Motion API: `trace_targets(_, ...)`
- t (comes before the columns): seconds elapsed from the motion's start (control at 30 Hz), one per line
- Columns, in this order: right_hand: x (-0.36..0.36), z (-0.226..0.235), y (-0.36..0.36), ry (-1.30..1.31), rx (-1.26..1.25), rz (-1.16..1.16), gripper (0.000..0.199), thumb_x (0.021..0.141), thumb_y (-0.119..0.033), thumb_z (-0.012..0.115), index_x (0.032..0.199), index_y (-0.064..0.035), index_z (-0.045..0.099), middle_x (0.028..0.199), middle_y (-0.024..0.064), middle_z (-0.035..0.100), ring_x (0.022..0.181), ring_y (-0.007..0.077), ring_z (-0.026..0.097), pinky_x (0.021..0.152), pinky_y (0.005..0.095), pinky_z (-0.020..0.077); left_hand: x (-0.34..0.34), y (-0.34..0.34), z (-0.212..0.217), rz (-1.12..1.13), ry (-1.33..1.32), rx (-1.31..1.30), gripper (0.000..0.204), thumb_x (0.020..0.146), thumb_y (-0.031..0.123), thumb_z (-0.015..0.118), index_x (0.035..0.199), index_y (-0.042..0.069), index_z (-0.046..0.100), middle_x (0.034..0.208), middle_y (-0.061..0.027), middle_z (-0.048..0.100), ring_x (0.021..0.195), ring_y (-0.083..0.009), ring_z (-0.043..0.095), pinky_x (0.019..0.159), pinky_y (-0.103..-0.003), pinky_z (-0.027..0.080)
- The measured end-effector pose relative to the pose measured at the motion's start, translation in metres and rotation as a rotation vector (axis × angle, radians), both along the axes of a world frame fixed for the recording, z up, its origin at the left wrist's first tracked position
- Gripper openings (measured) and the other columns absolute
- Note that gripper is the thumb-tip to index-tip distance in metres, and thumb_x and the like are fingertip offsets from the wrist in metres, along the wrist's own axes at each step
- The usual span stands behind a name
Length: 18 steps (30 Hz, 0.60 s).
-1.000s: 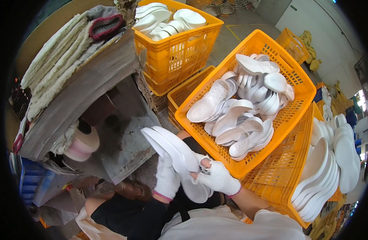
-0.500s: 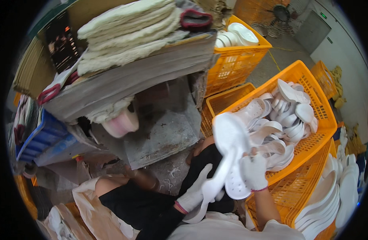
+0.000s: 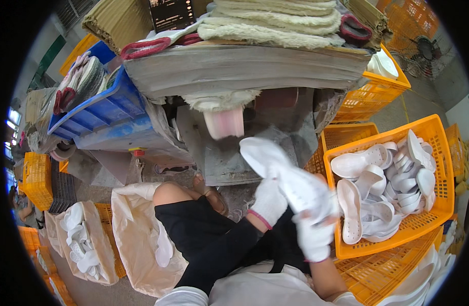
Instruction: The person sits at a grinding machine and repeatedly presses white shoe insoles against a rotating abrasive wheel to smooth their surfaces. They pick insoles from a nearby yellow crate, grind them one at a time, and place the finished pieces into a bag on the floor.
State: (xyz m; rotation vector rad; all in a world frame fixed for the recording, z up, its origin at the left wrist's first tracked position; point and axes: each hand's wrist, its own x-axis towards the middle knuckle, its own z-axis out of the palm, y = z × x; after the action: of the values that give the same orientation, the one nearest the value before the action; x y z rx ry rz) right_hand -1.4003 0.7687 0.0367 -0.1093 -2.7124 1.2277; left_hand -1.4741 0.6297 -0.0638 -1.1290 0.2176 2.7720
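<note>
In front of my lap I hold a white moulded slipper (image 3: pixel 291 179) with small holes, blurred by motion. Its far end points up and left, toward a pinkish-white roller (image 3: pixel 225 123) under the machine's front, with a gap between. My left hand (image 3: pixel 269 203), in a white glove with a red cuff, is closed around its left side. My right hand (image 3: pixel 315 237), gloved alike, grips its near end on the right, and its fingertips are smeared. Whether a second slipper lies behind this one, I cannot tell.
A yellow crate (image 3: pixel 392 245) of white slippers stands close on my right. At my left are a lined bag (image 3: pixel 127 245) with a slipper and another bag (image 3: pixel 104 257) with several. A blue bin (image 3: pixel 107 109) stands far left. Fleecy pads (image 3: pixel 275 28) lie on the machine (image 3: pixel 244 69).
My view has swung left and levelled, so the machine sits more central. The slipper has turned, its far end now toward the roller. My left hand has shifted from its lower end to its side.
</note>
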Motion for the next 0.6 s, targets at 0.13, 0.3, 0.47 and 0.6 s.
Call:
trace_targets(0.13, 0.003, 0.026, 0.049, 0.055, -0.587, -0.247, 0.075, 0.086, -0.017, 0.074, 0.147, 0.0013, 0.034, 0.129, 0.0232, 0.06, 0.119, 0.0331, 0.065, 0.099, 0.0439, 0.0565, -0.034, -0.025, 0.044, 0.072, 0.355, -0.204, 0.036, 0.107, 0.025, 0.058, 0.136, 0.003, 0.052, 0.13, -0.0137, 0.063, 0.116, -0.0277, 0.065, 0.098, -0.046, 0.057)
trace_targets(0.3, 0.045, 0.027, 0.019, 0.056, -0.587, 0.206, 0.109, 0.083, -0.034, 0.082, 0.157, -0.0046, 0.008, 0.147, 0.0242, 0.044, 0.131, 0.0335, 0.057, 0.105, 0.0461, 0.0514, -0.075, -0.063, 0.046, -0.067, 0.557, -0.161, 0.027, 0.107, 0.022, 0.057, 0.124, 0.001, 0.061, 0.114, -0.0118, 0.071, 0.104, -0.0249, 0.071, 0.093, -0.04, 0.06)
trace_targets(0.47, -0.067, 0.017, -0.065, 0.162, -0.557, 0.343, 0.097, 0.081, -0.003, 0.076, 0.157, -0.0008, 0.016, 0.136, 0.021, 0.053, 0.121, 0.029, 0.058, 0.101, 0.0419, 0.0514, -0.123, -0.098, -0.027, -0.26, 0.456, -0.015, 0.031, 0.107, 0.024, 0.054, 0.125, 0.001, 0.064, 0.112, -0.0147, 0.073, 0.097, -0.0313, 0.071, 0.085, -0.042, 0.058)
trace_targets(0.6, -0.132, 0.022, -0.099, 0.199, -0.334, 0.267, 0.085, 0.081, -0.012, 0.076, 0.151, 0.0014, 0.03, 0.141, 0.0278, 0.049, 0.123, 0.038, 0.06, 0.102, 0.0423, 0.0512, -0.134, -0.13, -0.095, -0.507, 0.661, -1.588, 0.034, 0.102, 0.031, 0.059, 0.122, 0.004, 0.066, 0.107, -0.018, 0.072, 0.095, -0.0352, 0.07, 0.084, -0.043, 0.057)
